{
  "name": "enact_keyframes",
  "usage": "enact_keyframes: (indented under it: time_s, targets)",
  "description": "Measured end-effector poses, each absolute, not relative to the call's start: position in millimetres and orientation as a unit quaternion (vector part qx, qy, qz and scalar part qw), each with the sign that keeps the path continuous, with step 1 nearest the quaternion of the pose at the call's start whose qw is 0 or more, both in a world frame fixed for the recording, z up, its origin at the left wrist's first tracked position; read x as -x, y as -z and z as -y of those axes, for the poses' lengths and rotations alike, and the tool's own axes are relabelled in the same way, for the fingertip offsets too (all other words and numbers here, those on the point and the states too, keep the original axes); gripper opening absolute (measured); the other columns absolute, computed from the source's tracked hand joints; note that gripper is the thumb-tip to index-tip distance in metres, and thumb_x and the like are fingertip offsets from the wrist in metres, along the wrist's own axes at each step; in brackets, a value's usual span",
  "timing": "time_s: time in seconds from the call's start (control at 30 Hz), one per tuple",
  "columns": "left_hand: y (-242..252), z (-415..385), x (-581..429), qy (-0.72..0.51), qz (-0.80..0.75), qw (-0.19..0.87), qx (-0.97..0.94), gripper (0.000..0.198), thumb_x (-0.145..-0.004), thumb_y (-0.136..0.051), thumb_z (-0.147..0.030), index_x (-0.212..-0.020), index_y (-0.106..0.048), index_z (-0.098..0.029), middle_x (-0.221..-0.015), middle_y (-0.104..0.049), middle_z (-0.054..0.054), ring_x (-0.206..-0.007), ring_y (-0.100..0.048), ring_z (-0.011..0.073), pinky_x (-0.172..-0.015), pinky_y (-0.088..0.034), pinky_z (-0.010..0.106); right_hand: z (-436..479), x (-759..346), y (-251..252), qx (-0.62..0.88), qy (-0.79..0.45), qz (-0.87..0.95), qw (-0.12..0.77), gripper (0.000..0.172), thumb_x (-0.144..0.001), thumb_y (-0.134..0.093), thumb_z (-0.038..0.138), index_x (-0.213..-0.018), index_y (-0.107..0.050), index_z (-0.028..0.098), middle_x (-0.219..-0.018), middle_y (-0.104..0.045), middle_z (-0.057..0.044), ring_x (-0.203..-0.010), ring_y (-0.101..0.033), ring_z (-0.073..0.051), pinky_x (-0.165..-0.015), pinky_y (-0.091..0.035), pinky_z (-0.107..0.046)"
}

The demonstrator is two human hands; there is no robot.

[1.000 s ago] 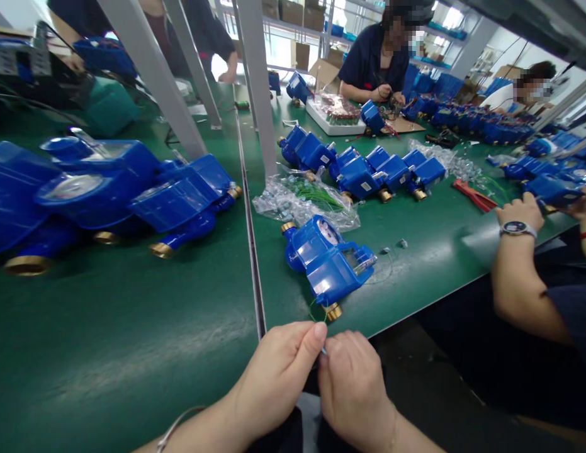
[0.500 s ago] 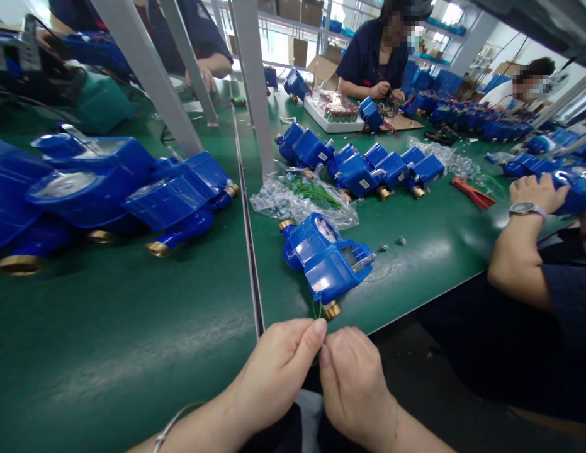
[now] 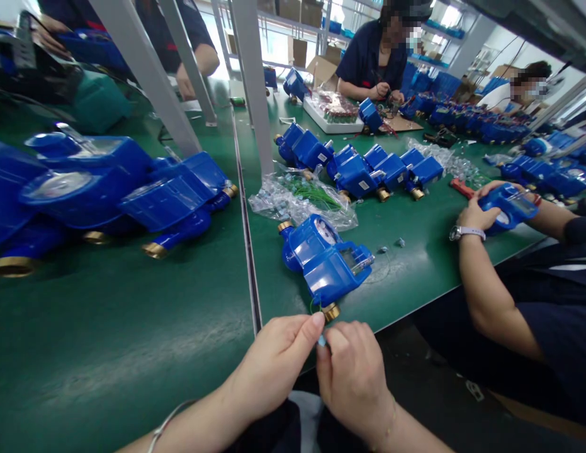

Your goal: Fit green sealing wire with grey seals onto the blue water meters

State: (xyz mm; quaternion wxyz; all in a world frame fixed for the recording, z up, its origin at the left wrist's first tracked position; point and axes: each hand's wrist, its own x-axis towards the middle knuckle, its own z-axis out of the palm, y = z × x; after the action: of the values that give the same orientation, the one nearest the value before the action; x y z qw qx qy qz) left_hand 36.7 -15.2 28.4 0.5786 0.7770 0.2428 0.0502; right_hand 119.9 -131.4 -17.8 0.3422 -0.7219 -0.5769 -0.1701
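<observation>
A blue water meter [image 3: 328, 261] with brass threaded ends lies on the green tabletop in front of me. A thin green seal wire [image 3: 315, 304] loops from its near end, beside the brass fitting, down to my fingers. My left hand [image 3: 286, 355] is closed, thumb and forefinger pinching the wire. Close against it, my right hand [image 3: 354, 371] is closed too, with a small light-blue plastic seal [image 3: 321, 340] showing between its fingertips. The rest of the seal is hidden by my fingers.
A plastic bag of green seal wires [image 3: 306, 192] lies behind the meter, before a row of blue meters [image 3: 359, 170]. More meters [image 3: 174, 195] stand at left. A metal post [image 3: 255, 94] rises ahead. A co-worker's hands [image 3: 481, 211] hold a meter at right, near red-handled pliers [image 3: 460, 187].
My hands have shifted slightly, and the light-blue seal now shows between my right fingertips. At right, the co-worker has brought a meter nearer over the table edge.
</observation>
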Motion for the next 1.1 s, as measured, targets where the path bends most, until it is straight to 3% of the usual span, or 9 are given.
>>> enact_keyframes:
  time_s: [0.07,0.2,0.27,0.37,0.47,0.7,0.8,0.93,1.1]
  targets:
    - [-28.0,16.0,-36.2,-0.05,-0.242,0.558,-0.792,0.042,-0.092,-0.033,-0.042,-0.06,-0.044,-0.017,-0.06,-0.044,-0.003,-0.056,-0.04,0.0113,-0.054,-0.032,0.021,129.0,-120.7,13.8,0.721,0.091,0.567,0.388,0.008,-0.086,-0.043,0.015,-0.085,-0.051,0.015,-0.073,-0.055,-0.006,-0.068,-0.048,-0.018,-0.064,-0.037,-0.034]
    - [-25.7,14.1,-35.7,-0.066,-0.239,0.488,-0.837,0.039,-0.093,-0.034,-0.038,-0.063,-0.048,-0.018,-0.063,-0.051,-0.002,-0.061,-0.048,0.013,-0.06,-0.034,0.021,121.0,-119.4,6.7,0.643,-0.38,0.351,0.566,0.026,-0.091,-0.029,0.028,-0.067,-0.037,0.021,-0.05,-0.035,0.005,-0.044,-0.032,-0.009,-0.046,-0.029,-0.024]
    - [-24.2,11.2,-36.4,-0.062,-0.241,0.479,-0.842,0.039,-0.093,-0.034,-0.039,-0.063,-0.049,-0.018,-0.063,-0.053,-0.001,-0.062,-0.05,0.0139,-0.061,-0.035,0.022,119.4,-117.8,6.5,0.589,-0.491,0.26,0.587,0.029,-0.092,-0.026,0.033,-0.068,-0.034,0.022,-0.047,-0.028,0.008,-0.04,-0.025,-0.008,-0.042,-0.025,-0.023]
    - [-22.2,7.2,-37.7,-0.04,-0.244,0.527,-0.813,0.043,-0.093,-0.031,-0.044,-0.065,-0.052,-0.018,-0.065,-0.054,-0.001,-0.063,-0.05,0.0146,-0.061,-0.036,0.022,123.2,-115.5,10.8,0.687,-0.323,0.352,0.548,0.023,-0.091,-0.034,0.034,-0.079,-0.047,0.019,-0.065,-0.05,-0.001,-0.058,-0.046,-0.013,-0.057,-0.038,-0.027]
    - [-21.6,6.5,-39.0,-0.042,-0.246,0.564,-0.787,0.044,-0.091,-0.032,-0.047,-0.064,-0.05,-0.018,-0.065,-0.051,-0.001,-0.063,-0.047,0.014,-0.059,-0.037,0.022,127.0,-116.4,15.8,0.748,-0.079,0.469,0.462,0.017,-0.087,-0.042,0.029,-0.089,-0.054,0.018,-0.079,-0.056,-0.007,-0.076,-0.051,-0.02,-0.073,-0.039,-0.038]
    - [-20.1,5.8,-41.5,-0.065,-0.236,0.501,-0.83,0.038,-0.092,-0.034,-0.038,-0.065,-0.05,-0.018,-0.064,-0.054,-0.002,-0.063,-0.052,0.0138,-0.062,-0.038,0.021,109.4,-124.2,15.0,0.633,-0.425,0.3,0.573,0.029,-0.091,-0.026,0.033,-0.066,-0.037,0.022,-0.045,-0.026,0.009,-0.037,-0.025,-0.008,-0.04,-0.028,-0.022]
    - [-16.2,2.5,-41.9,-0.057,-0.23,0.508,-0.828,0.038,-0.093,-0.034,-0.038,-0.065,-0.051,-0.018,-0.064,-0.054,-0.002,-0.062,-0.051,0.0135,-0.061,-0.038,0.02,109.1,-124.1,15.8,0.636,-0.418,0.299,0.576,0.03,-0.092,-0.029,0.034,-0.067,-0.04,0.02,-0.049,-0.033,0.007,-0.042,-0.031,-0.008,-0.043,-0.029,-0.021]
    - [-17.4,-0.3,-44.1,-0.053,-0.227,0.554,-0.799,0.039,-0.092,-0.035,-0.041,-0.069,-0.055,-0.018,-0.068,-0.056,-0.002,-0.066,-0.051,0.0141,-0.063,-0.04,0.02,117.2,-122.7,16.7,0.721,-0.216,0.415,0.511,0.024,-0.093,-0.032,0.03,-0.08,-0.049,0.019,-0.07,-0.052,-0.001,-0.064,-0.049,-0.013,-0.061,-0.038,-0.026]
    - [-28.5,-3.2,-47.1,-0.045,-0.239,0.608,-0.755,0.041,-0.089,-0.038,-0.045,-0.072,-0.059,-0.015,-0.073,-0.057,0.001,-0.071,-0.049,0.0162,-0.069,-0.043,0.021,114.2,-124.8,16.7,0.747,0.104,0.535,0.381,0.015,-0.09,-0.037,0.023,-0.092,-0.05,0.016,-0.076,-0.056,-0.007,-0.07,-0.051,-0.021,-0.065,-0.039,-0.034]
